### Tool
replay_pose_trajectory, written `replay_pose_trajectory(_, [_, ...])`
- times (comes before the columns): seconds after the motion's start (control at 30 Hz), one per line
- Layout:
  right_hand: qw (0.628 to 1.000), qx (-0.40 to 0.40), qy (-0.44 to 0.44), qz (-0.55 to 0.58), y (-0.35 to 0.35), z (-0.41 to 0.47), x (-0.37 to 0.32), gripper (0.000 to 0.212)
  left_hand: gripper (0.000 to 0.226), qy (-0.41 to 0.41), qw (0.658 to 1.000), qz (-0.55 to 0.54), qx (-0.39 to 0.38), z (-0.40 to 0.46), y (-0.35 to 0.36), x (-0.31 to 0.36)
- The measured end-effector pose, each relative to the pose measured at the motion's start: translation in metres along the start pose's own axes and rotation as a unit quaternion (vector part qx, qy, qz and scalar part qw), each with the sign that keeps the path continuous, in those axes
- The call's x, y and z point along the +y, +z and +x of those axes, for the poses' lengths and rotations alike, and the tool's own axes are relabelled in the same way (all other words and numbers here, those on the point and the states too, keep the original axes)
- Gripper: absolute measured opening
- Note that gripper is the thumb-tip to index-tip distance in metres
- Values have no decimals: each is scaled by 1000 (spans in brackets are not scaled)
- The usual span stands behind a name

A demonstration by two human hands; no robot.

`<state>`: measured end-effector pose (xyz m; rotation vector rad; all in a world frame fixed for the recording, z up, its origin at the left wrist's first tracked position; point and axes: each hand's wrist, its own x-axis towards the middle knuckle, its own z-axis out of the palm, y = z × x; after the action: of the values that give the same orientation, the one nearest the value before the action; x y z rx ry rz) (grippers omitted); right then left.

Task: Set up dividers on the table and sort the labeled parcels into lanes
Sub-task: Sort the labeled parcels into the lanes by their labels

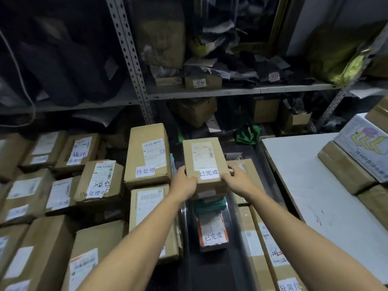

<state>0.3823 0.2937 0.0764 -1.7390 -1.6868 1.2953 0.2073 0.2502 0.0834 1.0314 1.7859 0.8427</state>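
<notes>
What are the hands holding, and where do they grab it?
Both hands hold a cardboard parcel at its near end: left hand on the left corner, right hand on the right.

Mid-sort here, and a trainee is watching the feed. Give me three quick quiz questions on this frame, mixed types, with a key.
1. True or false: both hands, left hand and right hand, hold the same parcel.
2. The white tag on the held parcel reads: A) 待处理 B) 已完成 C) blank.
3. Fill in: the taller box tagged 待处理 stands to the ___ of the held parcel.

Key: 1 true; 2 B; 3 left.
</notes>
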Motion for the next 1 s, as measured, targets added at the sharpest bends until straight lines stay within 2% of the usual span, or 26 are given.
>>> replay_pose_trajectory(0.2, [1000, -9, 5, -13, 5, 9, 10, 51, 53, -3, 1000, 22, 13, 6, 4, -11])
replay_pose_trajectory(0.27, [1000, -4, 6, -16, 2, 12, 6, 57, 62, 2, 999, 30, 26, 9, 2, -8])
replay_pose_trajectory(0.33, [1000, 6, 7, -25, -2, 13, 2, 61, 69, 15, 998, 48, 44, 11, -1, -3])
replay_pose_trajectory(0.4, [998, 29, -4, -51, -5, 13, -4, 65, 65, 55, 994, 64, 62, 11, -4, 5])
replay_pose_trajectory(0.5, [988, 89, -68, -110, -8, 8, -24, 61, 58, 131, 986, 77, 73, 11, -10, 15])
replay_pose_trajectory(0.6, [975, 108, -145, -131, -3, -2, -54, 56, 58, 155, 983, 63, 81, 10, -25, 23])
replay_pose_trajectory(0.87, [946, 95, -287, -112, 57, -32, -163, 57, 40, 227, 961, 53, 148, -11, -131, 24])
replay_pose_trajectory(1.0, [936, 42, -331, -112, 124, -36, -220, 54, 34, 220, 956, 48, 190, -21, -211, 0])
